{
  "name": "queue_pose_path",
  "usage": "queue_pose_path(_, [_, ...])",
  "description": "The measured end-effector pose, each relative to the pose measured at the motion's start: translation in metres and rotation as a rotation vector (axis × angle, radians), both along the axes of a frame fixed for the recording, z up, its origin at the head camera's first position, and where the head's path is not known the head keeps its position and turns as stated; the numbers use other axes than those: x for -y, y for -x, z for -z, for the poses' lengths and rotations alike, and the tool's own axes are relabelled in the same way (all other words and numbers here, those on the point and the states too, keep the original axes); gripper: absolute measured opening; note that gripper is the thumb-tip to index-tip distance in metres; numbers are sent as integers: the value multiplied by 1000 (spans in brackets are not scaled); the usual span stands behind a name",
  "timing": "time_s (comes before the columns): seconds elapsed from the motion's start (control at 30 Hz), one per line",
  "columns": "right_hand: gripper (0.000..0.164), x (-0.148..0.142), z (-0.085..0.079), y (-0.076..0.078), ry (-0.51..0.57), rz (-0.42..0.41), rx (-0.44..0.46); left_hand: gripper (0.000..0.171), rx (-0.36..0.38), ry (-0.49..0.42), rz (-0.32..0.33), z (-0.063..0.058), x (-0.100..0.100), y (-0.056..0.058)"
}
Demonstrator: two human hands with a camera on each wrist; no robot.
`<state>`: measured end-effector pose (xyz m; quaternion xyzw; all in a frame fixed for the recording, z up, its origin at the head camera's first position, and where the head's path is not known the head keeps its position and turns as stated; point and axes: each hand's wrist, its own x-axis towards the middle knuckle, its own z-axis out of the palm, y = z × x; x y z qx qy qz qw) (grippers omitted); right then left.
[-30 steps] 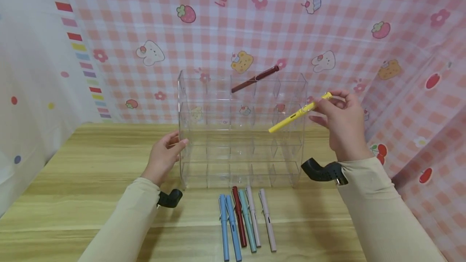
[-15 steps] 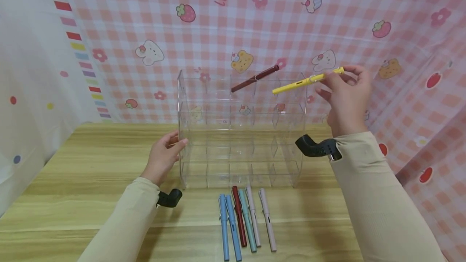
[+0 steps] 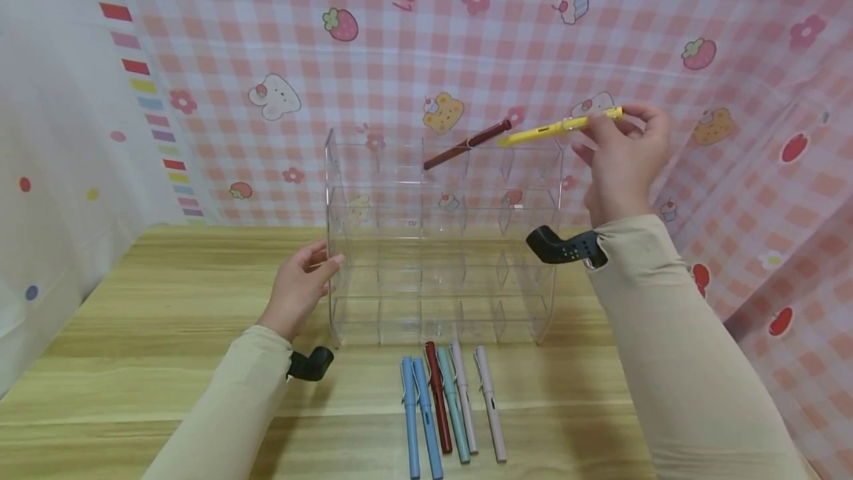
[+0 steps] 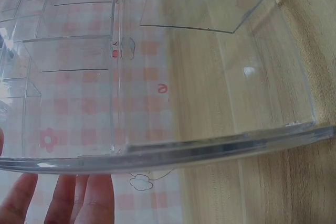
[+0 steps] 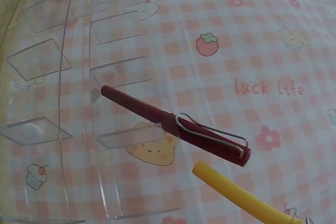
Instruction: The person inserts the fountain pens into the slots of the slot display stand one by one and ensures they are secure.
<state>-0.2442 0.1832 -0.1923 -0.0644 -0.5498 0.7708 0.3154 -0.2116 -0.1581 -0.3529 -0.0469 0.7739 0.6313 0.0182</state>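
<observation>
A clear acrylic rack with several divided tiers stands upright on the table. At its left side, my left hand grips the side panel, thumb in front and fingers on the outer face. My right hand pinches a yellow pen near its clip end, above the rack's top right. The pen's free end points left, close to the dark red pen that lies slanted across the top tier. In the right wrist view only part of the yellow pen shows, beside the dark red pen's clip.
On the table in front of the rack lie two blue pens, a red pen, a teal pen and two pale pink pens. A pink checked cloth hangs behind and along the right.
My right hand has lifted the yellow pen from in front of the rack's right side to its top, turning it flatter. My left hand has stayed in place.
</observation>
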Motion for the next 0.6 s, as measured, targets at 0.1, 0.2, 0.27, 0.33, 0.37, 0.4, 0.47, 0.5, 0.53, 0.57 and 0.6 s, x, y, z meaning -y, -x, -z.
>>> queue_pose_path(0.1, [29, 4, 1, 6, 11, 1, 7, 59, -2, 6, -3, 2, 1, 1])
queue_pose_path(0.2, [30, 9, 3, 11, 10, -7, 10, 59, -5, 7, -4, 2, 1, 2])
queue_pose_path(0.27, [30, 12, 6, 13, 9, -14, 11, 60, -5, 5, -3, 2, 0, 2])
queue_pose_path(0.33, [29, 15, 10, 16, 1, -22, 12, 61, -5, 2, -2, 1, 0, 1])
queue_pose_path(0.37, [29, 16, 12, 18, -2, -24, 11, 61, -4, 1, -2, 1, 0, 1])
queue_pose_path(0.4, [29, 18, 14, 20, -10, -24, 12, 61, -5, 0, -2, 0, 0, 0])
queue_pose_path(0.47, [28, 21, 18, 23, -23, -25, 12, 61, -5, 1, -2, 0, 0, 0])
queue_pose_path(0.5, [28, 22, 20, 24, -30, -26, 14, 61, -6, 1, -2, 0, 0, 0])
queue_pose_path(0.53, [28, 24, 22, 25, -43, -23, 17, 61, -7, 2, -2, 0, 0, 0])
queue_pose_path(0.57, [28, 25, 24, 27, -49, -21, 19, 61, -9, 2, -3, 0, 0, 0])
queue_pose_path(0.6, [28, 25, 25, 28, -55, -21, 20, 60, -10, 3, -3, 1, 0, 0])
